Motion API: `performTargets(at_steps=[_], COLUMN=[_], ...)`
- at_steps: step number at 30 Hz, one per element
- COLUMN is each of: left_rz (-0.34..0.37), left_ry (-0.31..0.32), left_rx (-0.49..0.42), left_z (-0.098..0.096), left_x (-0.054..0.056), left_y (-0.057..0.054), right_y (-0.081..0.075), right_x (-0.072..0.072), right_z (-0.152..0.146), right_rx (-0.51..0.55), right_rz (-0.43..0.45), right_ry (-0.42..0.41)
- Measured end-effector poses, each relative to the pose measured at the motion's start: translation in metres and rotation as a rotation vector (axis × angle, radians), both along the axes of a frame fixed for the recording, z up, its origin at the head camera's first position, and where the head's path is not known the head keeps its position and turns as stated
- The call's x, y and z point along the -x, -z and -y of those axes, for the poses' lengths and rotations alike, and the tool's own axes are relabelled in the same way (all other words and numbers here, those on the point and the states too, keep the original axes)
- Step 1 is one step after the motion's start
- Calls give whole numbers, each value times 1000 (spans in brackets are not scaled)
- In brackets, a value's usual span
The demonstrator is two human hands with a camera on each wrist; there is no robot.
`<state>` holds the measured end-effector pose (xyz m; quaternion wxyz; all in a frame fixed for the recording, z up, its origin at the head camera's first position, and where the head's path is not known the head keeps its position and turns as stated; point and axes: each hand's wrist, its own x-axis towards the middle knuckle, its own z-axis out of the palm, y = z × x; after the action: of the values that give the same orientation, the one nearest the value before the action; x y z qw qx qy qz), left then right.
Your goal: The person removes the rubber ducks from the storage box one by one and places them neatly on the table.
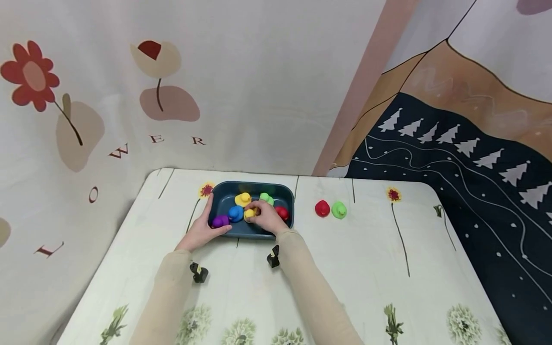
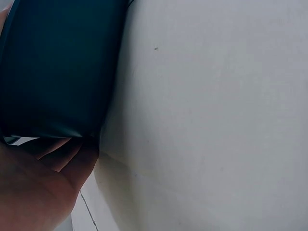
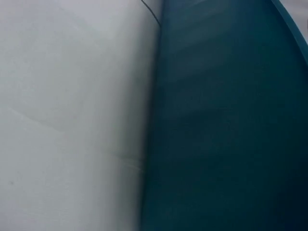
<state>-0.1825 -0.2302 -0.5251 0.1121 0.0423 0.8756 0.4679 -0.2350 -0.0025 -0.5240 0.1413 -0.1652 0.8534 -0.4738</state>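
In the head view a dark blue tray (image 1: pixel 254 235) holds several small rubber ducks. My left hand (image 1: pixel 201 233) grips its near left corner, fingers along the end wall and thumb at the front rim. In the left wrist view those fingers (image 2: pixel 79 161) press against the tray wall (image 2: pixel 57 67). My right hand (image 1: pixel 269 219) reaches over the front rim and pinches a yellow duck (image 1: pixel 249 215) inside. Around it sit a blue duck (image 1: pixel 235 213), purple (image 1: pixel 220 221), another yellow duck (image 1: pixel 243 199), a green duck (image 1: pixel 266 198) and a red duck (image 1: pixel 282 213). The right wrist view shows only tray wall (image 3: pixel 216 120) and cloth.
On the table to the tray's right, a red duck (image 1: pixel 322 208) and a green duck (image 1: pixel 339 210) stand side by side. A white flower-printed cloth (image 1: pixel 345 268) covers the table. Printed fabric (image 1: pixel 258 96) hangs behind it.
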Motion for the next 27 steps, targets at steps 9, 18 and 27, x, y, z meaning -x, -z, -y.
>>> performTargets(at_steps=[9,18,27], left_rz=[-3,9,9], left_ry=[1,-9,-12], left_rx=[-4,3,13], left_z=[0,1,1], left_x=[0,0,-1], left_y=[0,0,0], right_y=[-7,-16,-24], right_x=[-3,-14,-26], right_z=[-5,-16,-28], right_rx=[18,105,278], right_rz=[-14,-32,-9], right_ry=[1,33,117])
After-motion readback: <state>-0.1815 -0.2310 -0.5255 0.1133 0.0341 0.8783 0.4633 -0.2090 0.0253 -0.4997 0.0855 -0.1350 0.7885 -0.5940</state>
